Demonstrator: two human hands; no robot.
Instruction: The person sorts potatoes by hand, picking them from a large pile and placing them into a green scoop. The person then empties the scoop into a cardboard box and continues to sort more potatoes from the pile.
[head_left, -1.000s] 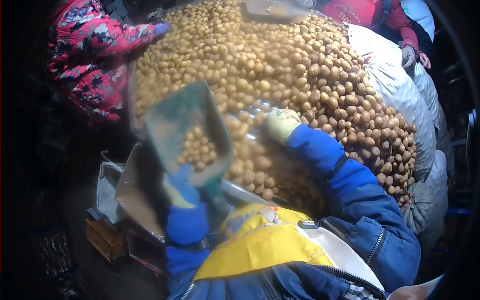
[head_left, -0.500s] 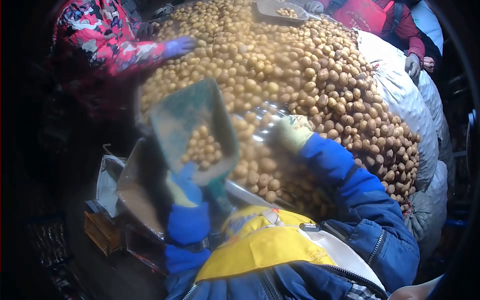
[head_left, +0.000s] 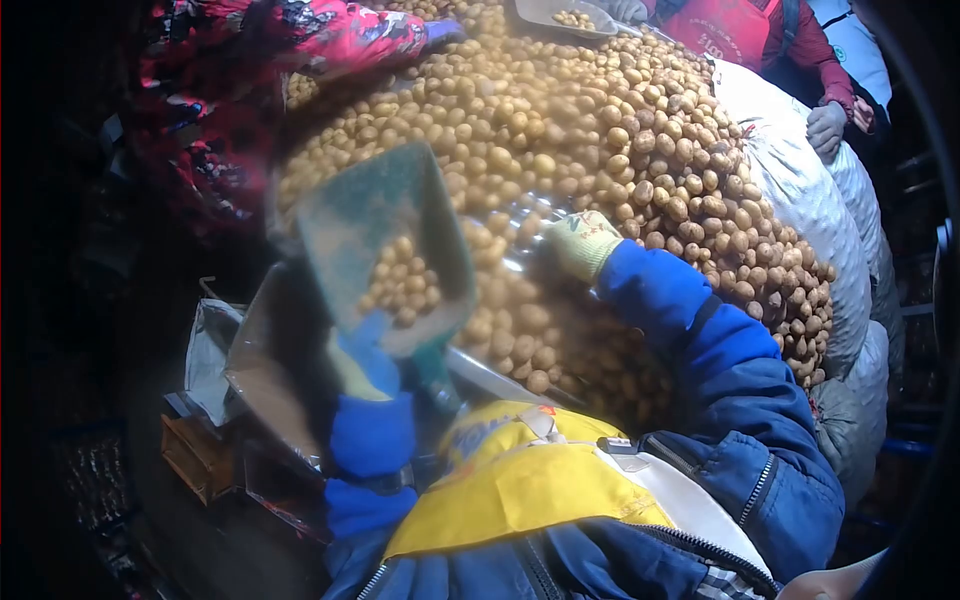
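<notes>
My left hand (head_left: 362, 372), in a blue and yellow glove, grips the handle of a green scoop (head_left: 385, 240) that holds several small potatoes (head_left: 402, 287). The scoop is raised over the near edge of a big heap of small yellow potatoes (head_left: 600, 130). My right hand (head_left: 583, 243), in a pale yellow-green glove, rests on the heap to the right of the scoop, pressed into the potatoes beside a clear plastic sheet or bag (head_left: 520, 260). Whether that hand grips anything is hidden.
A person in a red patterned sleeve (head_left: 330, 45) reaches over the heap from the upper left. Another person in red at the top right holds a scoop (head_left: 560, 15) with potatoes. White sacks (head_left: 800, 180) line the heap's right side. An open bag (head_left: 262, 370) sits below the scoop.
The scoop has risen slightly with the potatoes still inside. The person's red patterned arm has swung right across the top of the heap. My right hand barely shifted.
</notes>
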